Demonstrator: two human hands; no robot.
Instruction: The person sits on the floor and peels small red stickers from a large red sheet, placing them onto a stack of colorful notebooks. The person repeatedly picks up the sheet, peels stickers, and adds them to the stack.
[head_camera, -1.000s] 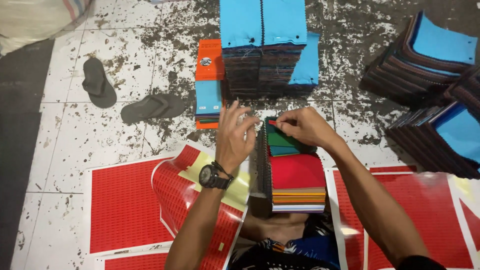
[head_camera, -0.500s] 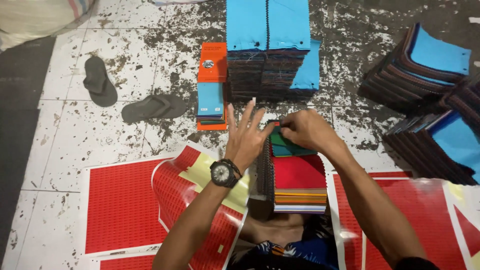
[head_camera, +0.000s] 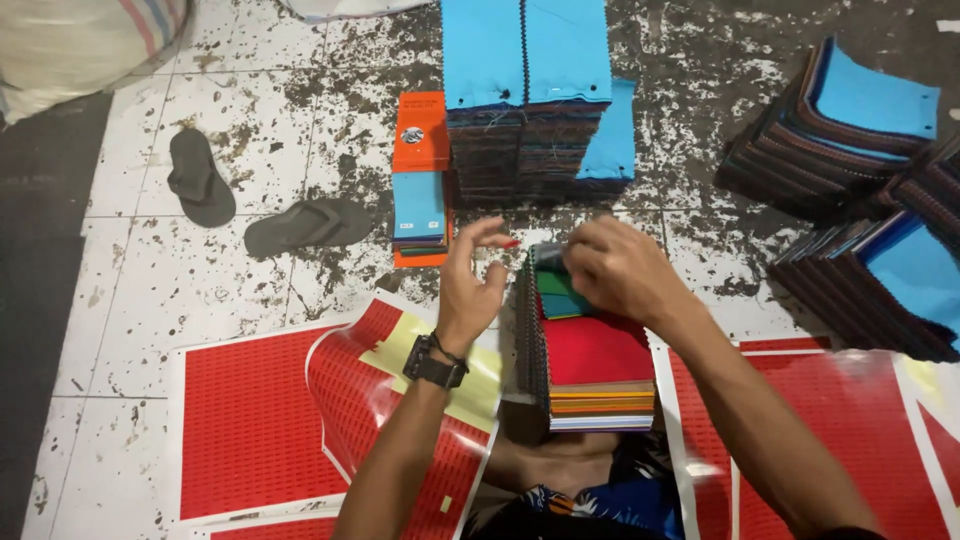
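The fingers (head_camera: 585, 262) of the right hand (head_camera: 620, 268) are curled down onto the far end of a stack of fabric swatches (head_camera: 595, 350), pressing on the green and teal pieces at its top; whether they pinch a single piece cannot be told, since the hand hides its own fingertips. The left hand (head_camera: 470, 285) stands just to the left of the stack with its fingers spread wide and raised, holding nothing, the thumb pointing toward the right hand. A black wristwatch (head_camera: 435, 362) sits on the left wrist.

The stack lies on the floor directly in front of the person, between the two forearms. Its top shows a red swatch, with orange, tan and white edges layered at the near end and dark edges along its left side.

Large red printed sheets (head_camera: 260, 435) lie flat on the floor to either side, one curling up beneath the left forearm. Beyond the hands stands a tall pile of swatches topped with blue cloth (head_camera: 525, 50), and just beside it an orange sample booklet (head_camera: 420, 130). More blue-topped piles (head_camera: 840, 130) lie fanned out at the right. Two dark sandals (head_camera: 200, 180) rest on the speckled tile floor (head_camera: 150, 290) at the left.
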